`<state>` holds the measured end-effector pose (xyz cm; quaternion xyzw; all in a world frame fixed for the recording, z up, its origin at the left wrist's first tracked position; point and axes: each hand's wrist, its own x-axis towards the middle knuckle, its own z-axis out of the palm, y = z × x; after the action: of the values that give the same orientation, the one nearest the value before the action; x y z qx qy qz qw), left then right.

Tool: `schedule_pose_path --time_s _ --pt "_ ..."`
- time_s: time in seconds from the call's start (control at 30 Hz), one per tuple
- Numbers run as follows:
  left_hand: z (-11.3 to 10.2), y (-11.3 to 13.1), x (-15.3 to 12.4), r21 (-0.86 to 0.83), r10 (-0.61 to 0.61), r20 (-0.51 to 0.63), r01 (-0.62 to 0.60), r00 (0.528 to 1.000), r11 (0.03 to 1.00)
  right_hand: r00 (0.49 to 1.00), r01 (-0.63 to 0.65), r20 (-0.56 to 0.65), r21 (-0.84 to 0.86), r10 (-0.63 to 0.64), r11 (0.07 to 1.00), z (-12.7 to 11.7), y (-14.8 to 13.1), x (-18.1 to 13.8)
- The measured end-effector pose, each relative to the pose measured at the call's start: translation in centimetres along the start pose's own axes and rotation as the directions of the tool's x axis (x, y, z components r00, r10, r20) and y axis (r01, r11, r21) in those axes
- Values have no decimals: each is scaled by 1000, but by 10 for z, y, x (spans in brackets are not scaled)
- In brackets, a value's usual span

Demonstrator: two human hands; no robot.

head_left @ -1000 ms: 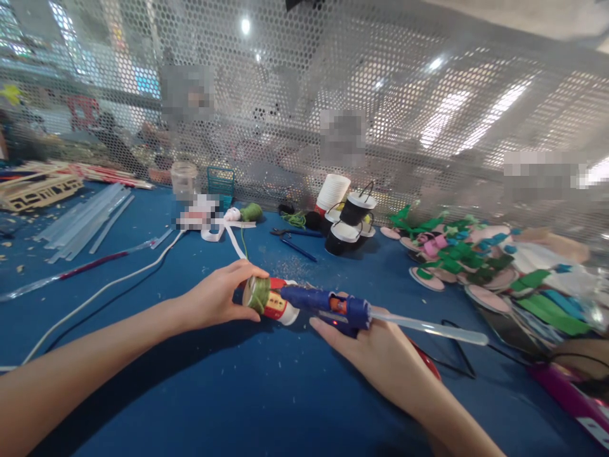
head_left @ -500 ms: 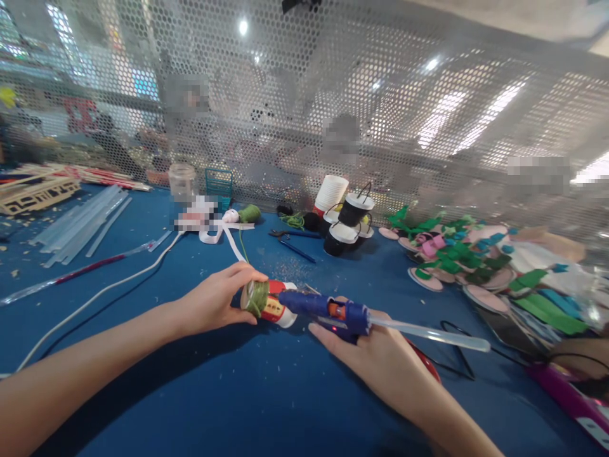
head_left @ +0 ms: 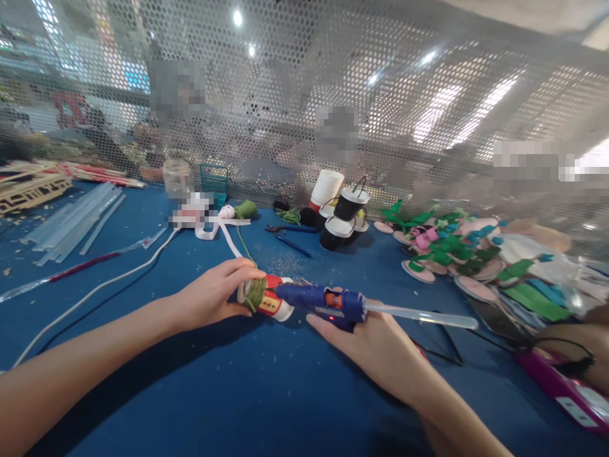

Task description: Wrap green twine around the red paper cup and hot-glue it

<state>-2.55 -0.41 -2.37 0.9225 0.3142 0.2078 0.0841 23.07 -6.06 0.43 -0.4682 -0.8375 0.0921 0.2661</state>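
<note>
My left hand (head_left: pixel 216 292) grips a paper cup (head_left: pixel 272 303), red, yellow and white, lying on its side above the blue table. Green yarn (head_left: pixel 255 294) is wound around the end nearest my fingers, and a strand runs from it up to a green yarn ball (head_left: pixel 246 209). In my right hand (head_left: pixel 371 343) is a blue hot glue gun (head_left: pixel 323 301), its small red light lit. A long clear glue stick (head_left: pixel 423 315) sticks out of its back. The gun's nozzle points left at the cup, right by the yarn; whether it touches cannot be seen.
Pliers (head_left: pixel 290 238), stacked white cups (head_left: pixel 327 187) and black-wrapped cups (head_left: pixel 339 233) stand at the back. Right lie green craft pieces (head_left: pixel 451 247) and a purple power strip (head_left: pixel 556 384). Left are clear glue sticks (head_left: pixel 78 222) and a white cord (head_left: pixel 109 285). A perforated metal screen (head_left: pixel 276 127) rises behind.
The view has shifted slightly. Both hands keep their holds on the cup and the glue gun, and the nozzle stays close to the yarn-wound part.
</note>
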Motion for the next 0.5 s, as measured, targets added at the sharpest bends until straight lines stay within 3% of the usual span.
schedule_pose_path --time_s 0.23,0.5 --pt "-1 -1 0 -3 11 -11 -11 1000 1000 994 -106 -12 88 107 990 1 -4 4" --pt "-2 4 3 -170 -171 0 169 985 971 981 -177 -45 170 187 969 12 -13 2"
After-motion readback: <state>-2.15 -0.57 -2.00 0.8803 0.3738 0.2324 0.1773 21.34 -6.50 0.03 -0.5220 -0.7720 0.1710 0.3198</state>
